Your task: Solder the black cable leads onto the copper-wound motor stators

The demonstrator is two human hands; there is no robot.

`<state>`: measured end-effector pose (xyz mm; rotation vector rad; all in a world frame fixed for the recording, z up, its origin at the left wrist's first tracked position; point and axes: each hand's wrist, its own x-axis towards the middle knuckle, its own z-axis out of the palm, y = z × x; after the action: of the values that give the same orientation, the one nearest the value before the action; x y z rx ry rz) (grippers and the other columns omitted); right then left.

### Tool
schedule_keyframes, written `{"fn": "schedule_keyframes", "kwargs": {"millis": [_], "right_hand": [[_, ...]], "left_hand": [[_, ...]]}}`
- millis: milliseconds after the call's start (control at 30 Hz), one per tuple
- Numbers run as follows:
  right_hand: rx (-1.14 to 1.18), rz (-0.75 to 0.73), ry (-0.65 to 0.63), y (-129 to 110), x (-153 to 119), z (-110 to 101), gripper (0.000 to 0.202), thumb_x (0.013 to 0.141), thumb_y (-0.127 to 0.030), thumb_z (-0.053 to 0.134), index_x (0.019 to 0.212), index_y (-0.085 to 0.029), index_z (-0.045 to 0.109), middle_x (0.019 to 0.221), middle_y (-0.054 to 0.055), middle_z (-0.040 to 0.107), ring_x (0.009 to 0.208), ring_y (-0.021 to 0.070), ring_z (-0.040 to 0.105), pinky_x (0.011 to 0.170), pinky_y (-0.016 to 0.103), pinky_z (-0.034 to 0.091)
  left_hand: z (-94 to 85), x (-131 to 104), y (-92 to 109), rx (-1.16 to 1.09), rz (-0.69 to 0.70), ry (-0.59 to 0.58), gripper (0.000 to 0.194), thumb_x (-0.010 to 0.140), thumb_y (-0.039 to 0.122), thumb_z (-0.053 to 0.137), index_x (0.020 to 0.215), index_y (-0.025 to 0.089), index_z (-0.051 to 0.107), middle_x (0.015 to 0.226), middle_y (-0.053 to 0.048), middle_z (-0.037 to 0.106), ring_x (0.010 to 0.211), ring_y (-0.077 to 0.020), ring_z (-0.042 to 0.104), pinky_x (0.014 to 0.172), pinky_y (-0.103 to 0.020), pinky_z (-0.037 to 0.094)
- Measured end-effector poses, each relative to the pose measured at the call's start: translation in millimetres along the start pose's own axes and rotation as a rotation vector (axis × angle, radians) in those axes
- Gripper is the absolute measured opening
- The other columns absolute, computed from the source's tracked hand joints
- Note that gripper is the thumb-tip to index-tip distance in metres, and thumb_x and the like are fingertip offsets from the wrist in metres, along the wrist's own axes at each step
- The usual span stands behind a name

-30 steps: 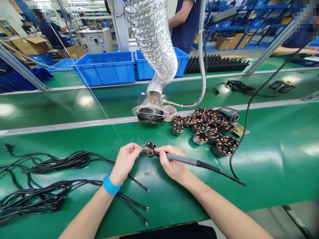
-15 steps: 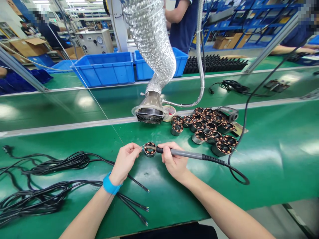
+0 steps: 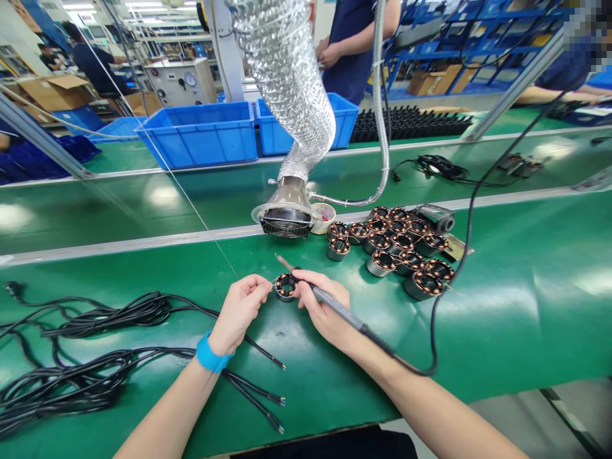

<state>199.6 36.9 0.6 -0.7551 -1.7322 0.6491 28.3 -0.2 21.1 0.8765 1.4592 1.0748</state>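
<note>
A small motor stator (image 3: 285, 296) with copper windings stands on the green bench between my hands. My left hand (image 3: 243, 309) wears a blue wristband and is closed in a pinch on thin solder wire (image 3: 205, 226), which hangs down from above. The wire's end shows at the stator's left edge. My right hand (image 3: 325, 306) is wrapped round a grey soldering iron (image 3: 337, 308), whose tip points up and left beyond the stator. The fingertips of that hand are at the stator's right side; whether they press on it I cannot tell.
Several more stators (image 3: 399, 245) stand to the right. A fume extractor hood (image 3: 287, 213) hangs ahead, beside a small round tub (image 3: 324, 220). Black power cables (image 3: 109, 315) lie coiled at left, with stripped ends near my left forearm. Blue bins (image 3: 201, 137) and a person (image 3: 351, 51) are behind.
The soldering iron's tip has lifted off the stator and swung up and away. My right hand has shifted slightly left, fingers closer to the stator. My left hand has hardly moved.
</note>
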Motion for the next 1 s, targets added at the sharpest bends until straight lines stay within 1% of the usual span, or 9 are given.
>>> {"fn": "schedule_keyframes", "kwargs": {"millis": [100,233,333,467,567,667,767,833,1000], "right_hand": [[-0.020,-0.091,-0.071,4.3,3.1,8.1,0.029,0.095,-0.016,0.055,0.120,-0.026,0.064,0.094,0.003,0.067,0.081,0.0134,0.068,0.078,0.027,0.057],[0.008,-0.115,-0.127,10.5,4.8,19.2,0.044,0.092,-0.009,0.055,0.132,-0.029,0.056,0.107,0.005,0.057,0.089,0.0118,0.066,0.086,0.026,0.056],[0.016,-0.124,-0.146,10.0,4.6,23.7,0.045,0.093,-0.008,0.052,0.133,-0.029,0.055,0.107,0.004,0.054,0.089,0.0114,0.064,0.088,0.027,0.055],[-0.013,-0.149,-0.136,4.9,5.0,22.9,0.040,0.093,-0.008,0.051,0.128,-0.027,0.058,0.103,0.004,0.053,0.088,0.0127,0.062,0.085,0.027,0.055],[-0.023,-0.153,-0.129,2.5,5.2,19.5,0.039,0.092,-0.007,0.051,0.125,-0.027,0.059,0.101,0.004,0.053,0.088,0.0129,0.061,0.083,0.026,0.055],[-0.020,-0.146,-0.138,3.0,4.2,17.0,0.040,0.092,-0.007,0.050,0.126,-0.026,0.058,0.100,0.004,0.053,0.087,0.0134,0.061,0.084,0.028,0.055],[-0.032,-0.147,-0.145,5.4,1.9,16.7,0.041,0.091,-0.007,0.050,0.127,-0.026,0.057,0.099,0.004,0.053,0.086,0.0136,0.061,0.082,0.028,0.055],[-0.045,-0.154,-0.160,7.4,-0.2,17.4,0.042,0.091,-0.007,0.050,0.128,-0.027,0.057,0.101,0.005,0.054,0.087,0.0137,0.061,0.081,0.027,0.055],[-0.077,-0.182,-0.184,10.0,-4.3,18.8,0.043,0.092,-0.007,0.050,0.129,-0.026,0.056,0.102,0.005,0.055,0.089,0.0140,0.062,0.081,0.026,0.055]], "left_hand": [[-0.4,-0.3,-0.3,-0.015,0.015,-0.026,0.033,0.079,0.046,0.068,0.074,0.016,0.054,0.062,0.006,0.043,0.044,-0.0035,0.023,0.041,-0.019,0.012],[-0.9,-0.8,-2.5,0.004,0.065,-0.033,0.034,0.081,0.047,0.067,0.076,0.016,0.055,0.064,0.006,0.044,0.046,-0.0039,0.026,0.042,-0.018,0.015],[-1.6,-1.5,-2.9,0.039,0.112,-0.039,0.033,0.084,0.048,0.065,0.078,0.016,0.057,0.065,0.005,0.046,0.047,-0.0048,0.030,0.043,-0.019,0.019],[-4.3,-2.9,2.2,0.098,0.157,-0.078,0.033,0.082,0.048,0.067,0.082,0.016,0.060,0.070,0.003,0.051,0.051,-0.0062,0.035,0.044,-0.020,0.024],[-8.5,-2.9,7.3,0.119,0.128,-0.127,0.034,0.078,0.048,0.071,0.085,0.016,0.062,0.069,0.003,0.051,0.051,-0.0065,0.035,0.044,-0.020,0.026],[-13.2,-1.3,9.7,0.099,0.066,-0.197,0.034,0.078,0.048,0.071,0.086,0.016,0.061,0.067,0.005,0.048,0.048,-0.0053,0.032,0.043,-0.020,0.022],[-15.5,1.3,8.4,0.062,0.041,-0.246,0.033,0.079,0.046,0.071,0.085,0.015,0.060,0.067,0.006,0.047,0.046,-0.0038,0.029,0.042,-0.019,0.019],[-15.1,2.6,6.0,0.054,0.035,-0.240,0.033,0.080,0.047,0.070,0.083,0.015,0.060,0.066,0.005,0.047,0.046,-0.0034,0.027,0.042,-0.020,0.017],[-11.7,3.8,1.7,0.069,0.027,-0.134,0.034,0.080,0.047,0.069,0.077,0.014,0.060,0.064,0.004,0.049,0.045,-0.0035,0.028,0.042,-0.020,0.015]]}}
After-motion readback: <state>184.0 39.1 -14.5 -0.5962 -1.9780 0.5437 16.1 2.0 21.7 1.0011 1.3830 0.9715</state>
